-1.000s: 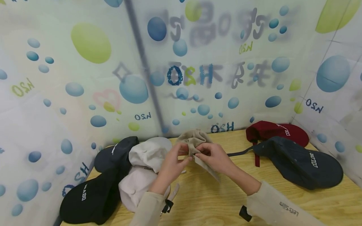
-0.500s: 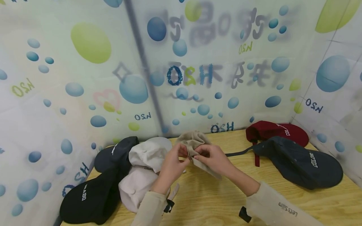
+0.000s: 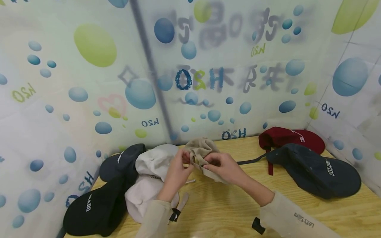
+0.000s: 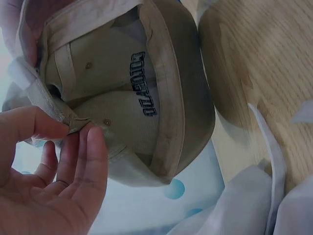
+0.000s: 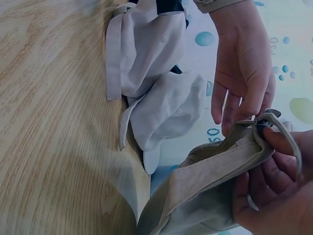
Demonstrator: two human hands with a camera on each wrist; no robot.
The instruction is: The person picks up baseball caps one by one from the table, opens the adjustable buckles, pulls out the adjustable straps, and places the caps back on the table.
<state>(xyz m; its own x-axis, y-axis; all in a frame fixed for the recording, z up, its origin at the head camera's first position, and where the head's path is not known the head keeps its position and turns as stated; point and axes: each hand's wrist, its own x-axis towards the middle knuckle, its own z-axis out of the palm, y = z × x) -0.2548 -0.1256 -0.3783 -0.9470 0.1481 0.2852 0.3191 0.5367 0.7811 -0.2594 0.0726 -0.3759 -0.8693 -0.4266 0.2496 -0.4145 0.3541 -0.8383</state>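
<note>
A khaki baseball cap (image 3: 202, 145) is held between both hands over the middle of the table, its hollow side visible in the left wrist view with dark stitched lettering (image 4: 143, 83) inside the front. My left hand (image 3: 177, 170) pinches a small fold of the cap's back strap (image 4: 78, 124) between thumb and fingertips. Just to its right, my right hand (image 3: 224, 167) grips the cap's rear edge, thumb beside a small metal buckle (image 5: 262, 122). A loose strap length curves past the right thumb in the right wrist view.
Two pale caps (image 3: 156, 162) lie left of the hands, with a navy cap (image 3: 122, 162) and a black cap (image 3: 93, 208) beyond them. At the right, a dark blue cap (image 3: 315, 172) overlaps a dark red cap (image 3: 291, 138). A printed curtain (image 3: 238, 66) encloses the table (image 3: 220, 211).
My left hand has shifted slightly left, away from the right hand, drawing the strap part with it. The gap between the hands is wider and the cap has turned a little.
</note>
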